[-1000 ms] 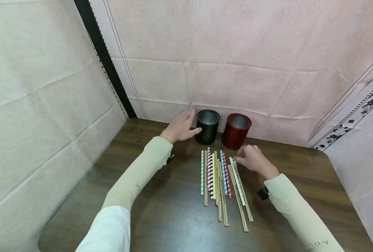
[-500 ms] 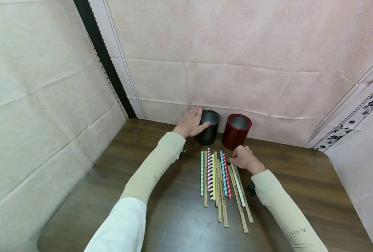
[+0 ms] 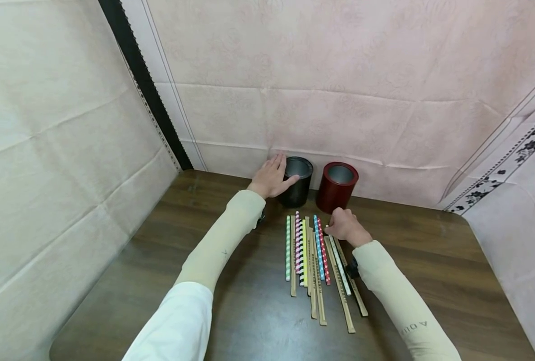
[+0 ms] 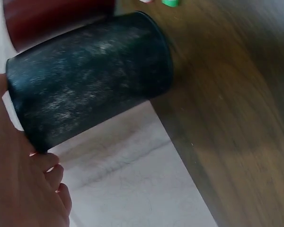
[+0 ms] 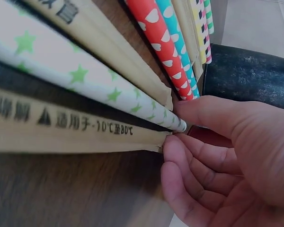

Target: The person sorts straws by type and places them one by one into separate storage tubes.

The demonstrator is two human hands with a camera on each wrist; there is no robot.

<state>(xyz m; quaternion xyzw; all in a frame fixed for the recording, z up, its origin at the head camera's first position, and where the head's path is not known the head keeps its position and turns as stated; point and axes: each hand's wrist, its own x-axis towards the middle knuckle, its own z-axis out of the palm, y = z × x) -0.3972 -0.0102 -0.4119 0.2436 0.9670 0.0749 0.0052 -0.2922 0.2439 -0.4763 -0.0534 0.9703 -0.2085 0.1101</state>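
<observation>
In the head view my left hand [image 3: 271, 179] rests at the rim of the black can [image 3: 298, 191], fingers extended and thumb across its near side. The left wrist view shows the can's scuffed dark wall [image 4: 92, 78], with thumb and fingers on opposite sides of the rim. Farther right, my right hand [image 3: 346, 224] pinches the upper end of a white paper straw with green stars [image 5: 80, 73], thumb on one side and fingertips on the other. Paper-wrapped straws flank it; one printed wrapper [image 5: 75, 123] touches the fingertips.
A red can [image 3: 336, 193] stands right of the black one, near the cloth backdrop [image 3: 339, 120]. More straws lie side by side on the wooden table [image 3: 244, 301]: green striped [image 3: 288, 250], yellow [image 3: 304, 255], blue [image 3: 318, 250], red [image 3: 324, 255] and several wrapped.
My left hand has moved right onto the black can. The right hand has moved left to the starred straw's end, and the rightmost wrapped straw's near end has swung slightly right.
</observation>
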